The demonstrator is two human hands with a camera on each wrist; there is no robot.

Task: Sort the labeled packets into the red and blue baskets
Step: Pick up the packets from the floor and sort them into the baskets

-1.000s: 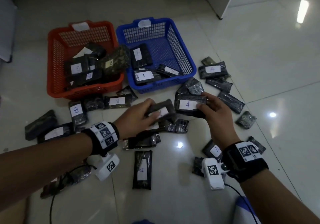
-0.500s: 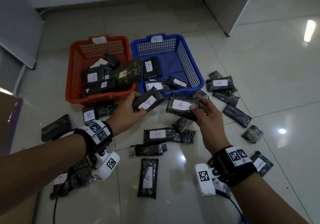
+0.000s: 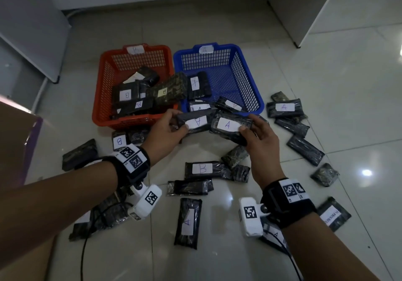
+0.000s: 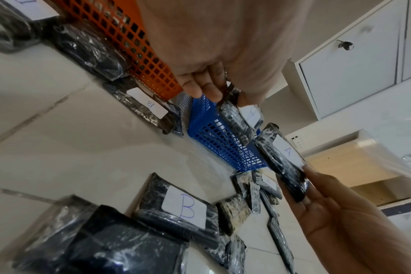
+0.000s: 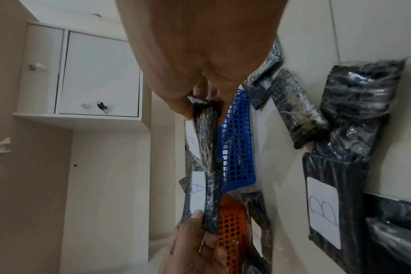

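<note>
1. Both hands have lifted their packets from low over the floor up to the front edge of the blue basket (image 3: 250,80). Both labels say A, so I think they go in there next.
2. The left hand (image 3: 165,132) grips its A packet (image 3: 196,122) by the left end, thumb on top.
3. The right hand (image 3: 258,137) pinches the other A packet (image 3: 228,126) by its right end.
4. The red basket (image 3: 102,98) has B packets.

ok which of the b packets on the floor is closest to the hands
The B packet lying face up on the floor just below both hands, between the wrists. The other floor packet marked B sits further left, in front of the red basket.
</note>
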